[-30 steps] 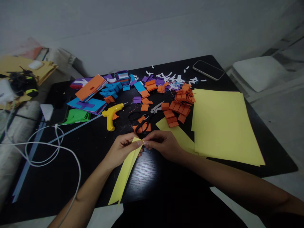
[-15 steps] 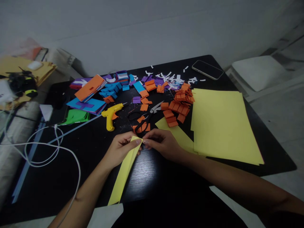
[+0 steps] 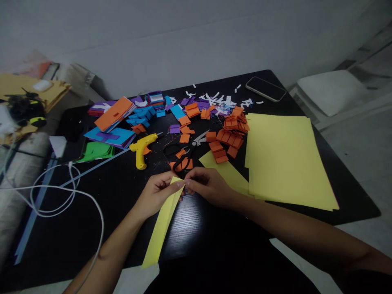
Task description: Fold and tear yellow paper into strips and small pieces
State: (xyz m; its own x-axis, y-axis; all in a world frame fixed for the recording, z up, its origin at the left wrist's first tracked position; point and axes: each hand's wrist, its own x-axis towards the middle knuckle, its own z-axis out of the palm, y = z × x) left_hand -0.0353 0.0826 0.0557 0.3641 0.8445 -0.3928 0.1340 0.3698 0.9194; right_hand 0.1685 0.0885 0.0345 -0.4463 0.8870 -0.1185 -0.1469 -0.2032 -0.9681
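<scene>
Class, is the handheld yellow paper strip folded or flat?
Folded lengthwise: a long crease runs down the yellow paper strip, its two sides shaded differently.

Head-worn camera, close above black table (image 3: 70, 241), looking forward and down at hands (image 3: 157, 194) (image 3: 210, 187).

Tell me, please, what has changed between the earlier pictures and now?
Only a little: the folded yellow paper strip has swung its lower end slightly to the right. Nothing was newly taken or let go: the left hand holds the strip and the right hand has its fingertips at the upper corner, as before. The glue gun and scissors stayed in place.
</scene>
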